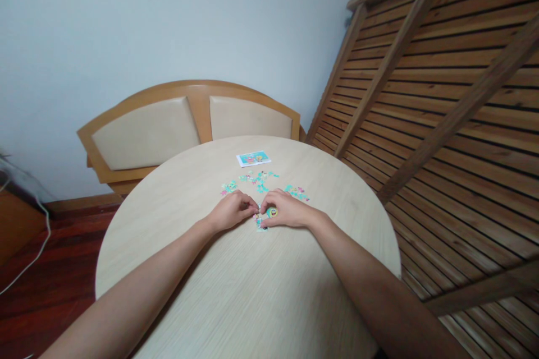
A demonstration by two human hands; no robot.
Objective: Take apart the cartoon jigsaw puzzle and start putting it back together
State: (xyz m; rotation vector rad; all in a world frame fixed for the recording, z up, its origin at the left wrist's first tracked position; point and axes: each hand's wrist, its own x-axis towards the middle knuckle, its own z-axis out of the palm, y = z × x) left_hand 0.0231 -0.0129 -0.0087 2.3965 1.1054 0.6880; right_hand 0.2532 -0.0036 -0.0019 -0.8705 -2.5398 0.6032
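A small joined patch of jigsaw puzzle pieces (261, 225), turquoise with a yellow cartoon face, lies on the round table (236, 291). My right hand (286, 207) curves around this patch, thumb at its near side and fingers at its far side, gripping it against the tabletop. At the patch's left edge, my left hand (234, 208) pinches a tiny jigsaw piece, mostly hidden by the fingertips. Loose jigsaw pieces (261, 182) in turquoise, pink and yellow are scattered just beyond both hands.
A picture card (254, 158) with cartoon figures lies past the loose pieces. Behind the table stands a wooden bench back with cream panels (147, 132). A slatted wooden frame (442, 95) leans along the right side. A white cable (47, 224) hangs at the left.
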